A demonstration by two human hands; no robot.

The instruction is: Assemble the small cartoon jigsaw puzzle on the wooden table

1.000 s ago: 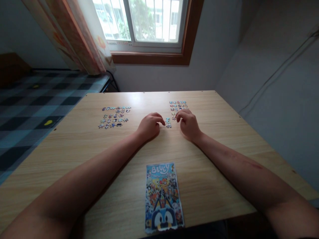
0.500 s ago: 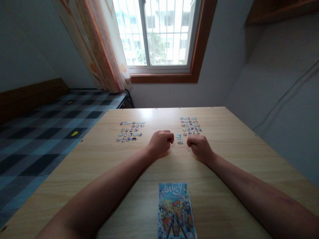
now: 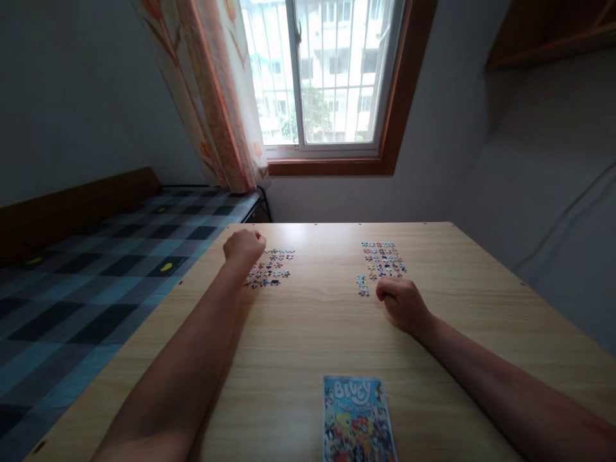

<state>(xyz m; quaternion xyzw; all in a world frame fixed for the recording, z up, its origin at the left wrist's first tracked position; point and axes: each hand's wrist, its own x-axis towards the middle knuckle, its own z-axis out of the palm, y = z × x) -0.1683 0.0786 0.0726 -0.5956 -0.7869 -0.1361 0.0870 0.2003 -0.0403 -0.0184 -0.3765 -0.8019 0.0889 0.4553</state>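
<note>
"While the left hand [image 3: 244, 247] is by the far-left edge of the left puzzle pieces [image 3: 272, 274], what are its fingers doing?"

"They're curled in, narrow. I can't tell whether a piece is tucked inside, or whether the hand touches any."

"And the right hand [image 3: 403, 303]?"

"Folded into a loose fist, its contents hidden too. The small puzzle cluster [image 3: 362, 285] is just left of its knuckles, with the right puzzle pieces [image 3: 382, 258] just beyond them."

"Why lay them out like that?"

"Flat, in rough rows, I'd guess so each shape shows and fingers can pick out one. The cluster probably sits by the right hand for easy reach."

"Which way does it point?"

"Its long axis runs away from the person, the near end leaning slightly toward the right hand. No front shows at this size."

"And the picture sheet [image 3: 357, 423]?"

"Nearer the body than either hand, between the forearms. It's lengthwise too, title at the far end, so it reads upright, likely for easy viewing."
</note>
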